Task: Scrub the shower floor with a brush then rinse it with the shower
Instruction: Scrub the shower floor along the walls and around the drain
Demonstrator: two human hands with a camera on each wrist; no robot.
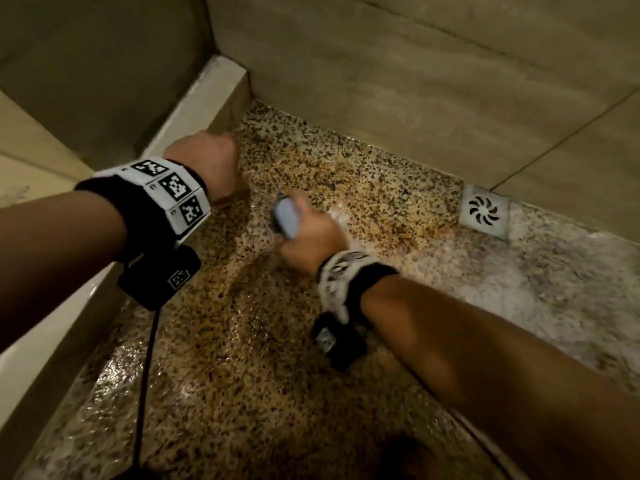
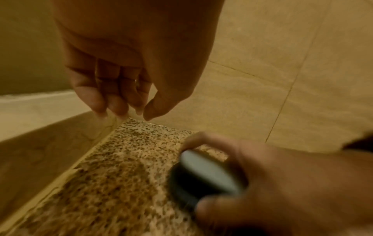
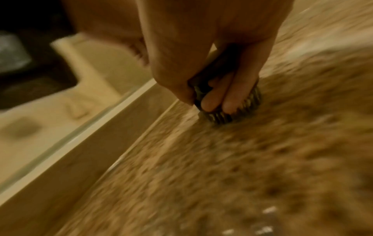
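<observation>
My right hand (image 1: 308, 233) grips a small dark scrub brush (image 1: 285, 216) with a pale top, its bristles (image 3: 232, 115) pressed on the wet speckled shower floor (image 1: 242, 341). The same brush (image 2: 203, 174) shows blurred in the left wrist view, with the right hand (image 2: 282, 183) wrapped round it. My left hand (image 1: 207, 161) hovers near the far left corner of the floor, above it. Its fingers (image 2: 113, 99) hang loosely downward with nothing in them. White foam (image 1: 536, 282) covers the floor to the right.
A square metal drain (image 1: 484, 211) sits against the back wall at the right. Beige tiled walls (image 1: 415, 81) close the back. A raised pale curb (image 1: 194, 109) runs along the left side. A black cable (image 1: 145, 375) hangs from my left wrist.
</observation>
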